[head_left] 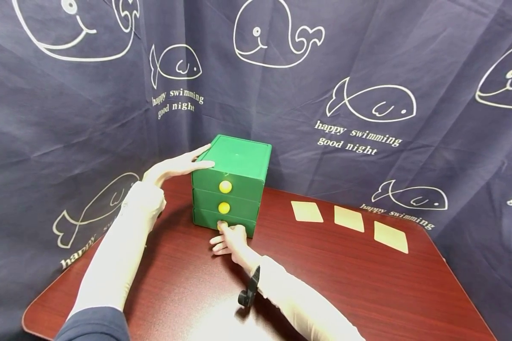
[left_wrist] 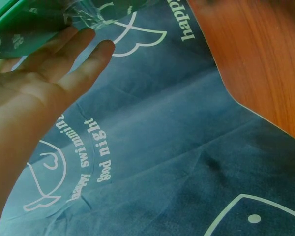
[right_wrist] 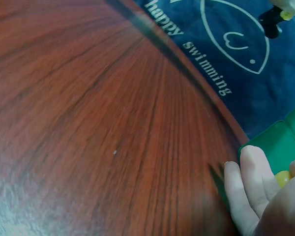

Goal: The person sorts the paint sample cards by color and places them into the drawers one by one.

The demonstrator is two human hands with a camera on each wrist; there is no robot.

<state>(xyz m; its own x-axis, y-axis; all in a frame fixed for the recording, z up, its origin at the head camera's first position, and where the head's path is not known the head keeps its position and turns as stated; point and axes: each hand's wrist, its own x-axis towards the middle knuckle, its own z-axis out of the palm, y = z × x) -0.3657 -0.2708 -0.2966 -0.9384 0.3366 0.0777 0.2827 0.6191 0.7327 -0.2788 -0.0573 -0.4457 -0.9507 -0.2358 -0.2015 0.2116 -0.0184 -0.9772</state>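
A green drawer box (head_left: 237, 154) with three drawers stands on the table, each front bearing a round yellow knob. All three drawers look pushed in. My left hand (head_left: 177, 168) rests on the box's top left edge, fingers spread and fairly straight; the left wrist view shows the same hand (left_wrist: 49, 78) against the green side. Down at the lowest drawer, my right hand (head_left: 234, 241) pinches the bottom yellow knob (head_left: 222, 225) with thumb and fingers. In the right wrist view this knob (right_wrist: 283, 178) shows between them. Above it are the middle knob (head_left: 224, 208) and top knob (head_left: 225, 186).
Three pale yellow square sheets (head_left: 349, 218) lie in a row on the right side of the reddish-brown table (head_left: 324, 279). A dark blue curtain (head_left: 281, 94) with white whales and fish hangs close behind the table and along its left.
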